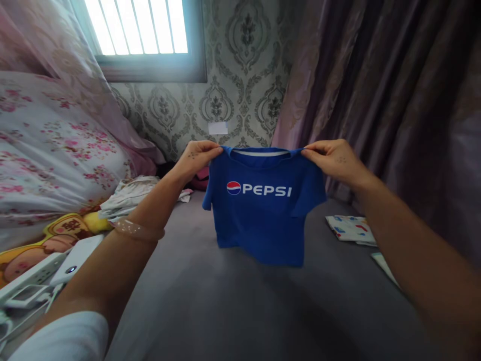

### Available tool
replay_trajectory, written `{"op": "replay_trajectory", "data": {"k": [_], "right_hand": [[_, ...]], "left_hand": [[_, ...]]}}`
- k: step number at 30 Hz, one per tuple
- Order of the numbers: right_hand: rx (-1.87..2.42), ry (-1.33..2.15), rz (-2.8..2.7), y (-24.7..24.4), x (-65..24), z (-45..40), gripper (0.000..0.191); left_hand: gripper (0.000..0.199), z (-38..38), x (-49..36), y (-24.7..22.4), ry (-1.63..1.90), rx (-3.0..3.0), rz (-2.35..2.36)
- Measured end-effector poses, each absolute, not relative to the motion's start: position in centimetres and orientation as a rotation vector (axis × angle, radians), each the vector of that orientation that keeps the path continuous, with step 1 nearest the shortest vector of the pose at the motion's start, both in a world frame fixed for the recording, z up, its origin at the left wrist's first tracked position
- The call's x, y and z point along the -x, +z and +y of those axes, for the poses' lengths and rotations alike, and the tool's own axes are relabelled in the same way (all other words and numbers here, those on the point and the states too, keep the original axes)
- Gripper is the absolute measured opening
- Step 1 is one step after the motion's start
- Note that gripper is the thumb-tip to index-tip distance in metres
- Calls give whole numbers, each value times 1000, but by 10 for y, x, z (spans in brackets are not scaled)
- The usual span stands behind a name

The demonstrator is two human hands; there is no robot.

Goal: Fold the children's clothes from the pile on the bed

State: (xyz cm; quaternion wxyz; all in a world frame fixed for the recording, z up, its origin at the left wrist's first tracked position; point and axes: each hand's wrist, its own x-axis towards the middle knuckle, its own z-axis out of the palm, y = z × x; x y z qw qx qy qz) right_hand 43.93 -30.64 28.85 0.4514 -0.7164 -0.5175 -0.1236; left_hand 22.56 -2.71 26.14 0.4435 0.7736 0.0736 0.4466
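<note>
A small blue T-shirt (259, 220) with a white PEPSI print and round logo hangs spread out in front of me, its front facing me. My left hand (197, 156) pinches the shoulder beside the collar on the left. On the other side of the collar, my right hand (336, 158) pinches the opposite shoulder between thumb and fingers. The shirt is held up above the grey bed sheet (195, 306), with its hem hanging loose and slightly wavy. Whether the hem touches the sheet, I cannot tell.
Folded printed cloth (349, 228) lies at the right. At the left are piled clothes (131, 195), a yellow cartoon cushion (63, 230), a white box (80, 258) and a power strip (33, 273) with cables. Curtains (356, 90) hang at the right, before a patterned wall (165, 108).
</note>
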Motion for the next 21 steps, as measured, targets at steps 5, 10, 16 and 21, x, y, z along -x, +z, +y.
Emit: {"op": "replay_trajectory", "data": {"k": [5, 10, 16, 21], "right_hand": [[1648, 105, -1360, 303, -440, -318, 36], [1796, -393, -1215, 294, -447, -286, 27], [1709, 184, -1331, 300, -420, -306, 33], [1721, 139, -1319, 307, -421, -311, 34]], "left_hand": [[31, -34, -202, 278, 1042, -1929, 165], [23, -29, -220, 279, 1206, -2092, 394], [33, -38, -195, 287, 937, -1942, 199], [34, -41, -190, 288, 886, -1906, 177]]}}
